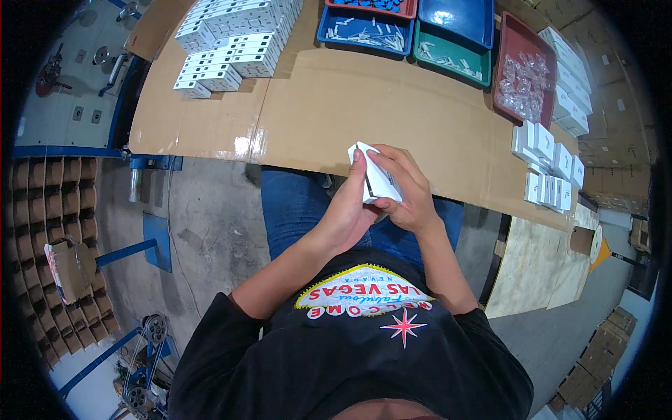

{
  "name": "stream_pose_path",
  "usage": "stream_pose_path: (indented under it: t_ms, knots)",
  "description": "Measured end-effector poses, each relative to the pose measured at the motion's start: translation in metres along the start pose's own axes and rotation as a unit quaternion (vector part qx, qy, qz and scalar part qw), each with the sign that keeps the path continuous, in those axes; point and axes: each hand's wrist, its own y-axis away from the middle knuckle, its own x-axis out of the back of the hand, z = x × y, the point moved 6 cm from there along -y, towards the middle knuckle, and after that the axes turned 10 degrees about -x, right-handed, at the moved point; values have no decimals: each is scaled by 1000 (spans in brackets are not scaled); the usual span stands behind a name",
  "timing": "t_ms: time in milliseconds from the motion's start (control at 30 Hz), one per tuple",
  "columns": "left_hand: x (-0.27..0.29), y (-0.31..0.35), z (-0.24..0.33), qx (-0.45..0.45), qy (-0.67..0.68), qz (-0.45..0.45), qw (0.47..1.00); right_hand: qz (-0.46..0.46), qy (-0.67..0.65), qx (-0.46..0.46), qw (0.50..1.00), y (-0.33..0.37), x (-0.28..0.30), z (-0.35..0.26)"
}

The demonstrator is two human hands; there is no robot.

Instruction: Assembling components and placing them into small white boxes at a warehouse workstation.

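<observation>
Between my two hands, just off the near edge of the table, is a small white box point(380, 180), tilted, with a dark gap along one side. My left hand point(345, 210) grips it from the left, the thumb lying along its upper left edge. On the other side my right hand point(413, 192) has its fingers over the top and its thumb at the lower edge. My palms and fingers hide part of the box, and what is inside it does not show.
Cardboard covers the table point(336, 112). Stacked white boxes point(234, 42) stand at the far left. Small parts lie in a blue tray point(367, 50) and a green tray point(448, 75); clear plastic pieces fill a red tray point(500, 91). More white boxes point(549, 164) sit at the right edge.
</observation>
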Motion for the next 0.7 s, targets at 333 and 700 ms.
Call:
stream_pose_path:
  t_ms: [333,700]
  knots:
    - [-9,2,3,-14,5,13,1000,56,-8,24,998,0,2,-5]
    - [0,1,-1,-63,-33,24,997,21,-87,-25,996,-3,-3,-1]
